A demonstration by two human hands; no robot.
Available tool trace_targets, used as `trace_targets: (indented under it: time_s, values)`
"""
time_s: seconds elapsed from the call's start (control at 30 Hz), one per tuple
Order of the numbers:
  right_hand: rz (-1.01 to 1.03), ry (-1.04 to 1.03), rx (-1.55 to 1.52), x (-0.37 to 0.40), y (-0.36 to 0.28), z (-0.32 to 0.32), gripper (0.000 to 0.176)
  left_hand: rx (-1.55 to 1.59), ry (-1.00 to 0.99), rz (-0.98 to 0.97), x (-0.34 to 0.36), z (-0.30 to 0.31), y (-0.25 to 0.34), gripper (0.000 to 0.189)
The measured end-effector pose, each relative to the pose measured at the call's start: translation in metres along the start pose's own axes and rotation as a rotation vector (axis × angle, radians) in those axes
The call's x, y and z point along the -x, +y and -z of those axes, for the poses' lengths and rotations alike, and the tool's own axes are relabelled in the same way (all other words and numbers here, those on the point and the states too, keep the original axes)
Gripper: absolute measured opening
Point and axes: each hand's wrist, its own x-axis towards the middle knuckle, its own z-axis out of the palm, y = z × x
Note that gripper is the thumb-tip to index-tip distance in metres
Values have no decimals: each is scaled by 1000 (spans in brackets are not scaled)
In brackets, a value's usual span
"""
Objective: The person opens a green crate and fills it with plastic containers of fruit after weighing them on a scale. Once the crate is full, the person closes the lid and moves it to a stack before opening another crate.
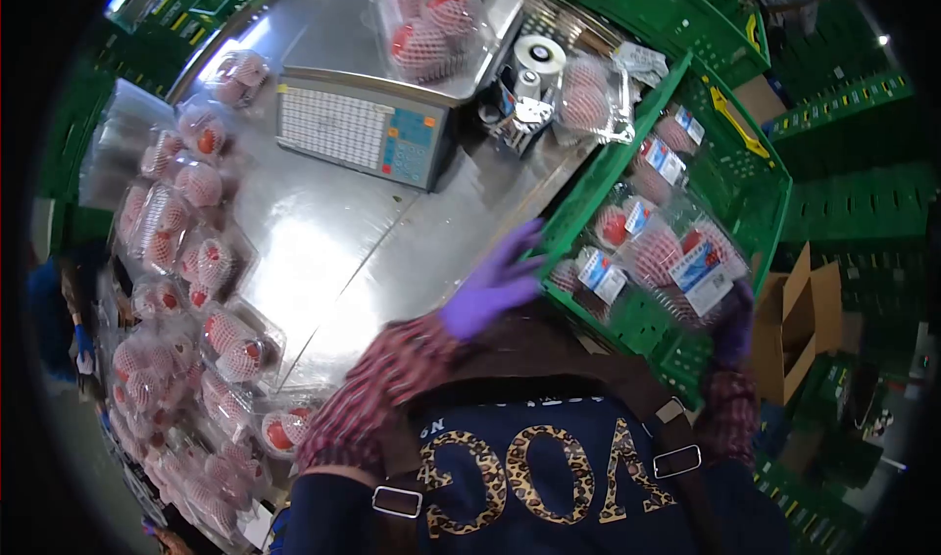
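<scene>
My left hand (493, 283), in a purple glove, is open with fingers spread beside the near left wall of a green plastic crate (613, 178). It holds nothing. My right hand (733, 325), gloved and in shadow, grips the lower right edge of a clear plastic fruit pack (708, 279) over the crate; its fingers are partly hidden. That pack holds red fruit in pink foam nets and carries a blue and white label. Several similar labelled packs (662, 163) lie in the crate along its left side.
A weighing scale (363, 129) with a keypad bears another fruit pack (426, 31). Beside it are a label printer (520, 104) and a pack of fruit (591, 95). Several packs (201, 183) line the left of the metal table (323, 222). An open cardboard box (799, 330) stands at right.
</scene>
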Motion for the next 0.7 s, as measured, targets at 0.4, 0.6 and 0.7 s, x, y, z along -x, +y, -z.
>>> trace_targets:
  time_s: [0.4,0.6,0.7]
  values:
    - [-286,506,887,26,46,132,48,-381,1031,540,389,88,-116,16]
    - [251,50,1171,-90,13,11,49,198,1248,143,467,112,-211,24]
    - [258,-153,969,-121,29,-117,43,22,1256,125,474,114,-202,21]
